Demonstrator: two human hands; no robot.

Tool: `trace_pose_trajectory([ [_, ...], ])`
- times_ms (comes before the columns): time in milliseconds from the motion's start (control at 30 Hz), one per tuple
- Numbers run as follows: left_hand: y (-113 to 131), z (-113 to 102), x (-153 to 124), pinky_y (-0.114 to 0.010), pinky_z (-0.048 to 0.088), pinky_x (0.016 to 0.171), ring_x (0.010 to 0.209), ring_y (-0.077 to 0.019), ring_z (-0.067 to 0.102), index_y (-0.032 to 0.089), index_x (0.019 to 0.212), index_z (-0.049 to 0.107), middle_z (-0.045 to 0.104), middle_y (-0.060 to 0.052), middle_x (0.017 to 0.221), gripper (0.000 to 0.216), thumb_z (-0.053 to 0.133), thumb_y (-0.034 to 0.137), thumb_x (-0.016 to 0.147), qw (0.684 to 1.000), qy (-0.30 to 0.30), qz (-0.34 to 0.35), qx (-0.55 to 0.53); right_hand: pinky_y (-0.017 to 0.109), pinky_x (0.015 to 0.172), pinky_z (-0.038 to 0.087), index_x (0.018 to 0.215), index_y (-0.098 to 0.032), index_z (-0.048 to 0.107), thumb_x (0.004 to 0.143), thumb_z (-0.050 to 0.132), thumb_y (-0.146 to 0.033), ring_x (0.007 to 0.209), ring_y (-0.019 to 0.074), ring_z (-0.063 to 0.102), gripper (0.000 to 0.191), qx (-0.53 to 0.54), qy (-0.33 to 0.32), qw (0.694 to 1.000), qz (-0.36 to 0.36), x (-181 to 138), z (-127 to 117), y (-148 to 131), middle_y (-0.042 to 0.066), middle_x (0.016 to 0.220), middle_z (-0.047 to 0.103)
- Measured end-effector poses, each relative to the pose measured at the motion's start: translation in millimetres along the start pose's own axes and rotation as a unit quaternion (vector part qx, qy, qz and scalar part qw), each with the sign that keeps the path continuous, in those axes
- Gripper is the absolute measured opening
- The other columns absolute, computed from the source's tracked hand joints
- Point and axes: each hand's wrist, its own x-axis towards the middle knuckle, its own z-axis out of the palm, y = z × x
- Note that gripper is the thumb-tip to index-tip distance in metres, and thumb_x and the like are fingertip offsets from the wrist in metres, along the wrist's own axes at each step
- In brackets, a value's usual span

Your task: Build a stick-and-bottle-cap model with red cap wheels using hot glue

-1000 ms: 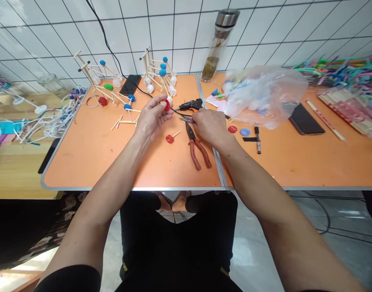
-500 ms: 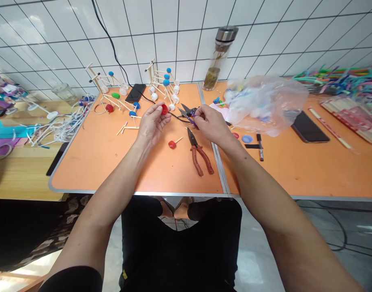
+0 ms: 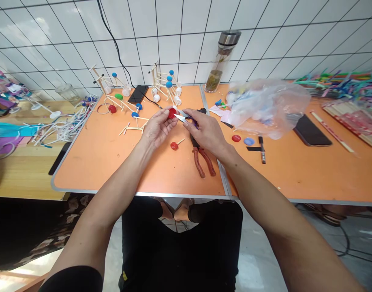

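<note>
Between the fingertips of my left hand (image 3: 158,127) is a red bottle cap (image 3: 172,113). My right hand (image 3: 204,129) is closed on scissors (image 3: 180,117), whose pointed blades reach to the cap's right side; whether a blade touches it I cannot tell. Partly under my right hand, pliers (image 3: 201,156) with reddish-brown handles lie on the orange table (image 3: 113,170). A red cap with a short stick (image 3: 174,146) lies left of them. Beyond my left hand stand stick-and-cap frames (image 3: 119,95) with blue, white, green and red caps.
A tea flask (image 3: 218,65) stands by the tiled wall. To the right are a plastic bag (image 3: 268,105), a marker (image 3: 261,150), loose red and blue caps, a phone (image 3: 312,130) and packaged sticks (image 3: 353,121). White strips (image 3: 60,127) are heaped at the left.
My right hand has moved left with the scissors, bringing the blades to the red bottle cap. My left hand has shifted slightly right. The camera view has moved a little.
</note>
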Motion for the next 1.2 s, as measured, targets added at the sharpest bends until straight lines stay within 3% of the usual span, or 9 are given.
trace_pose_trajectory([
  [233,0,3,2,-0.014,0.065,0.082,0.071,-0.006,0.078,0.013,0.09,0.074,0.081,-0.003,0.085,0.03,0.056,0.009,0.113,0.999,0.029,-0.009,-0.043,0.036,0.088,0.051,0.168,-0.026,0.061,0.12,0.041,-0.046,0.124,0.031,0.073,0.055,-0.164,-0.029,0.986,0.024,-6,-9,-27,0.013,0.143,0.08],
  [400,-2,4,2,-0.018,0.067,0.09,0.074,-0.0075,0.079,0.014,0.104,0.079,0.083,-0.004,0.09,0.019,0.062,0.01,0.111,0.998,0.053,-0.01,-0.042,0.033,0.073,0.039,0.169,-0.025,0.059,0.121,0.038,-0.044,0.117,0.0298,0.07,0.056,-0.229,-0.054,0.971,0.032,-7,-18,-41,0.014,0.14,0.078],
  [667,-4,4,2,-0.018,0.068,0.089,0.072,-0.0075,0.08,0.013,0.113,0.08,0.085,-0.004,0.091,0.017,0.063,0.012,0.111,0.998,0.049,-0.014,-0.044,0.035,0.071,0.034,0.168,-0.024,0.059,0.123,0.035,-0.041,0.109,0.0289,0.069,0.054,-0.264,-0.076,0.961,0.023,-7,-20,-46,0.016,0.136,0.077],
  [833,-2,6,0,-0.013,0.066,0.077,0.064,-0.0059,0.076,0.012,0.104,0.077,0.083,-0.003,0.085,0.02,0.059,0.01,0.112,0.998,0.046,-0.025,-0.04,0.034,0.07,0.034,0.167,-0.024,0.061,0.123,0.031,-0.039,0.108,0.0274,0.069,0.055,-0.264,-0.074,0.962,0.015,-8,-19,-47,0.015,0.134,0.079],
  [1200,-5,7,-1,-0.015,0.067,0.078,0.065,-0.0063,0.076,0.014,0.091,0.072,0.08,-0.003,0.081,0.02,0.067,0.014,0.11,0.998,0.054,-0.02,-0.029,0.036,0.068,0.033,0.166,-0.026,0.062,0.123,0.03,-0.042,0.102,0.027,0.07,0.056,-0.275,-0.069,0.959,0.02,-9,-19,-49,0.015,0.129,0.08],
])
